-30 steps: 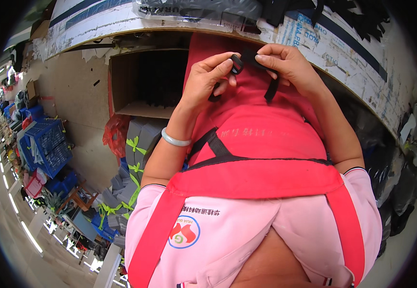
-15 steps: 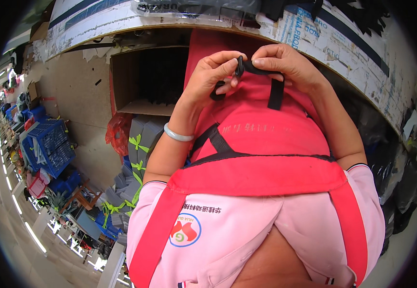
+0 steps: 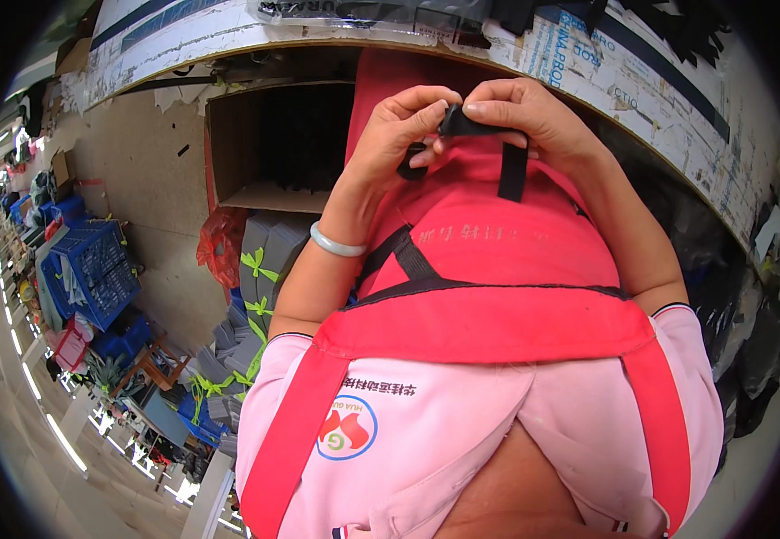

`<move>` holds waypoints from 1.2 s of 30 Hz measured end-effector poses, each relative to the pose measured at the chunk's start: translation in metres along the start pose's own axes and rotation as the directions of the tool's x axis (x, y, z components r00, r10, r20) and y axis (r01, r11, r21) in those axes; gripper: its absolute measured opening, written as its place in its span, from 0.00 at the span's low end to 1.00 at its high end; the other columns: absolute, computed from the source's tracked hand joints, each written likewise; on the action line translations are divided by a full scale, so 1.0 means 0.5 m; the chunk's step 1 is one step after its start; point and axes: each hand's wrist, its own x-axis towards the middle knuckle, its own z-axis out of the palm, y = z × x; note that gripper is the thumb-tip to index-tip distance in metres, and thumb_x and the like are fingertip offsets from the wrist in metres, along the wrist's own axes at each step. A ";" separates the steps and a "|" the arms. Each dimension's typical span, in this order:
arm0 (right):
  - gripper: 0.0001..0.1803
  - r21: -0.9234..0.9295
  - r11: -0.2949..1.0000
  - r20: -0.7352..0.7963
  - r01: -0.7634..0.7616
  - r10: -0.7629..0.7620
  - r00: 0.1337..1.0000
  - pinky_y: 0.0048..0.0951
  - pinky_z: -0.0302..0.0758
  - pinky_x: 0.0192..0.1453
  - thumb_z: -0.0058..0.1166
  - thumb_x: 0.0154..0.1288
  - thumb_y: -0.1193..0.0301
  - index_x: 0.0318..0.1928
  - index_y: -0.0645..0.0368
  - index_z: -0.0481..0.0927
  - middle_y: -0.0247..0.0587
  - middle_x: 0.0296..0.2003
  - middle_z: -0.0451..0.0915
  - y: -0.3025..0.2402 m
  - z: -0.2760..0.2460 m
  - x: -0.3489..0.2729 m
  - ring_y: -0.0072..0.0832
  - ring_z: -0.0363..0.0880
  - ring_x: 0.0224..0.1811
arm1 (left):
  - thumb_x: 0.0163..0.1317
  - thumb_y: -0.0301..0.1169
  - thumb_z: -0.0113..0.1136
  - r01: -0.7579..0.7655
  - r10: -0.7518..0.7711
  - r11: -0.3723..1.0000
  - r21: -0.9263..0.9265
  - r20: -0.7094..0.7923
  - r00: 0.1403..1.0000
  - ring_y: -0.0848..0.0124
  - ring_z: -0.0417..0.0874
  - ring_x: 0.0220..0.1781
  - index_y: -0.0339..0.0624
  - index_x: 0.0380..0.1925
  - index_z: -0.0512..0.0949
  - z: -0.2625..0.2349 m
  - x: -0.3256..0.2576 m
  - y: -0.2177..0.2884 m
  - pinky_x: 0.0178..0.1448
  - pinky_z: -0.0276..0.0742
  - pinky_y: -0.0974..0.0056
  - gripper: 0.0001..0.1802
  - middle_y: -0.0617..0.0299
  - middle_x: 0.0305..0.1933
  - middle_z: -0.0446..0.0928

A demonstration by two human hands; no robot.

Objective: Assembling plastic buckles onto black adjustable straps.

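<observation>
Over my lap, both hands work on a narrow black strap (image 3: 513, 172). My left hand (image 3: 399, 130) pinches a small black piece, which looks like a plastic buckle (image 3: 450, 117), between thumb and fingers. A dark loop (image 3: 412, 163) shows by its lower fingers. Close beside it, my right hand (image 3: 533, 117) is closed on the strap, thumb on top. The strap runs between the two hands, and one end hangs below the right fingers against my red apron (image 3: 515, 247). How strap and buckle join is partly hidden by my fingertips.
Ahead runs the worn edge of a table (image 3: 228, 36) with a plastic-wrapped package (image 3: 363, 20) and black strips (image 3: 677, 31). Underneath stands an open cardboard box (image 3: 268, 198) with dark contents. To the left are tied grey bundles (image 3: 273, 247), a red bag (image 3: 221, 247) and a blue crate (image 3: 98, 274).
My fingertips have come closer together around the buckle, with the right thumb moved slightly left and up. The strap between my hands now shows broader, and its hanging end has shifted a little upward.
</observation>
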 end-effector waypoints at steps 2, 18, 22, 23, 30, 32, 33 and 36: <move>0.12 0.134 0.991 -0.001 0.008 -0.008 1.000 0.13 0.49 0.15 0.60 0.65 0.60 0.38 0.56 0.82 0.19 0.17 0.68 0.005 0.001 0.005 0.07 0.56 0.15 | 0.68 0.30 0.56 -0.007 0.008 0.999 -0.038 0.019 1.000 0.80 0.68 0.15 0.38 0.46 0.79 0.001 0.004 0.000 0.19 0.61 0.75 0.10 0.60 0.23 0.77; 0.13 -0.155 0.942 -0.171 0.297 -0.321 0.931 0.15 0.70 0.32 0.56 0.70 0.64 0.44 0.63 0.79 0.29 0.28 0.79 0.050 0.030 0.017 0.12 0.72 0.26 | 0.67 0.31 0.59 -0.013 0.014 0.981 -0.196 0.006 1.000 0.80 0.75 0.21 0.38 0.46 0.78 -0.007 0.014 -0.035 0.18 0.64 0.78 0.11 0.64 0.24 0.76; 0.15 0.005 0.942 -0.167 0.335 -0.330 0.929 0.15 0.71 0.33 0.55 0.70 0.66 0.50 0.62 0.75 0.29 0.26 0.78 0.051 0.034 0.015 0.13 0.73 0.27 | 0.68 0.32 0.58 -0.078 0.072 0.992 -0.097 -0.060 0.996 0.80 0.75 0.21 0.39 0.47 0.77 -0.006 0.026 -0.040 0.18 0.64 0.78 0.12 0.63 0.24 0.76; 0.16 -0.055 0.939 -0.169 0.341 -0.345 0.923 0.16 0.71 0.34 0.54 0.71 0.67 0.53 0.62 0.73 0.29 0.26 0.77 0.050 0.033 0.016 0.13 0.74 0.28 | 0.68 0.33 0.58 -0.074 0.068 0.994 -0.076 -0.074 0.995 0.80 0.75 0.21 0.39 0.47 0.77 -0.007 0.027 -0.039 0.18 0.64 0.78 0.12 0.61 0.25 0.77; 0.17 -0.177 0.900 -0.188 0.398 -0.428 0.884 0.16 0.73 0.36 0.53 0.71 0.69 0.55 0.64 0.72 0.30 0.27 0.77 0.060 0.040 0.019 0.14 0.75 0.31 | 0.67 0.32 0.59 -0.036 0.026 0.984 -0.175 -0.056 0.998 0.79 0.76 0.22 0.40 0.46 0.78 0.002 0.022 -0.044 0.18 0.64 0.78 0.11 0.59 0.27 0.79; 0.16 -0.099 0.906 -0.182 0.412 -0.423 0.887 0.16 0.73 0.36 0.53 0.71 0.69 0.54 0.63 0.72 0.30 0.28 0.78 0.071 0.038 0.024 0.14 0.75 0.31 | 0.67 0.31 0.58 -0.093 0.091 0.995 -0.018 -0.087 0.992 0.78 0.76 0.22 0.39 0.46 0.78 -0.002 0.024 -0.044 0.18 0.64 0.78 0.11 0.59 0.26 0.79; 0.15 -0.021 0.905 -0.173 0.424 -0.421 0.890 0.16 0.74 0.37 0.52 0.71 0.69 0.54 0.63 0.73 0.30 0.30 0.78 0.073 0.035 0.026 0.14 0.75 0.31 | 0.67 0.31 0.58 -0.097 0.095 0.995 -0.019 -0.088 0.992 0.78 0.76 0.22 0.39 0.46 0.78 -0.002 0.026 -0.044 0.18 0.64 0.78 0.11 0.59 0.26 0.79; 0.14 -0.109 0.944 -0.123 0.312 -0.325 0.938 0.17 0.74 0.39 0.51 0.72 0.68 0.53 0.63 0.74 0.31 0.33 0.78 0.056 0.026 0.021 0.15 0.75 0.33 | 0.66 0.30 0.59 -0.110 0.111 0.994 0.018 -0.140 0.984 0.79 0.77 0.21 0.37 0.45 0.78 0.003 0.029 -0.042 0.18 0.65 0.78 0.11 0.60 0.25 0.78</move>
